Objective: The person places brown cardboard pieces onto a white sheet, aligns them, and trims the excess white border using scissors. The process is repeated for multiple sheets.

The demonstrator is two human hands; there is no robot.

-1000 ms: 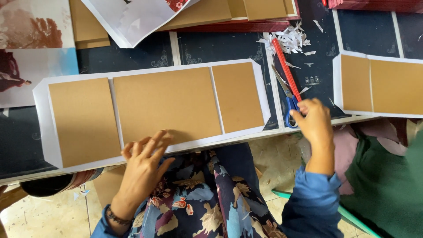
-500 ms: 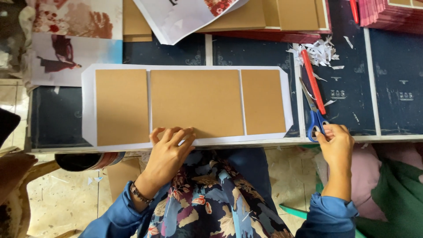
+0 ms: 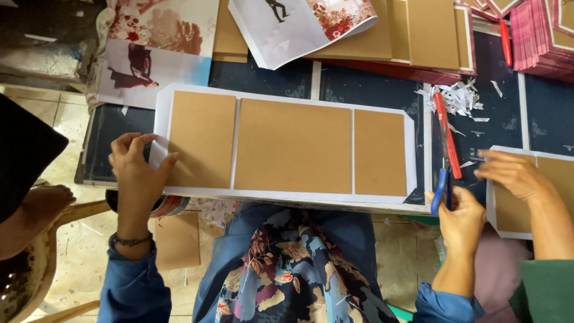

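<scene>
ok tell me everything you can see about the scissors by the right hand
The scissors lie on the dark table, pointing away from the person. They have a red blade cover and blue handle loops. The right hand grips the blue loops at the table's near edge. White paper scraps lie around the tip.

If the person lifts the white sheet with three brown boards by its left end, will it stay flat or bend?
The white sheet probably folds at the narrow paper gaps, while each brown board looks stiff. It seems light; the left hand alone handles its corner.
</scene>
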